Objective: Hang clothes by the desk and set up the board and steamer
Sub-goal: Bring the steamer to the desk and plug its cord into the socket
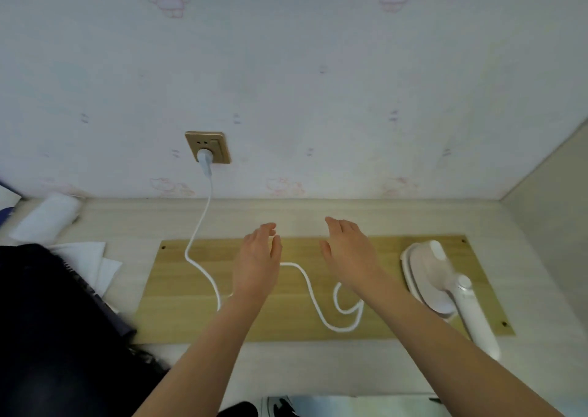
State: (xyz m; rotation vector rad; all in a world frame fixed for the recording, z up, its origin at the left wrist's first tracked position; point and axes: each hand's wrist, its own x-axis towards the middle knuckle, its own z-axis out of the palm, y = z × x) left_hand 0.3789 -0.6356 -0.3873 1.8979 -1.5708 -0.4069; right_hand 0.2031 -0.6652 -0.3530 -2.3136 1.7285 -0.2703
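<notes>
A long wooden board lies flat on the pale desk. At its right end rests a white handheld steamer, sole down, handle pointing toward me. Its white cord loops across the board and runs up to a plug seated in the gold wall socket. My left hand and my right hand hover over the middle of the board, fingers apart, holding nothing. Dark clothing is heaped at the left.
White folded cloths and a white roll lie at the desk's left. A side panel walls the desk on the right. The wallpapered wall stands right behind the desk.
</notes>
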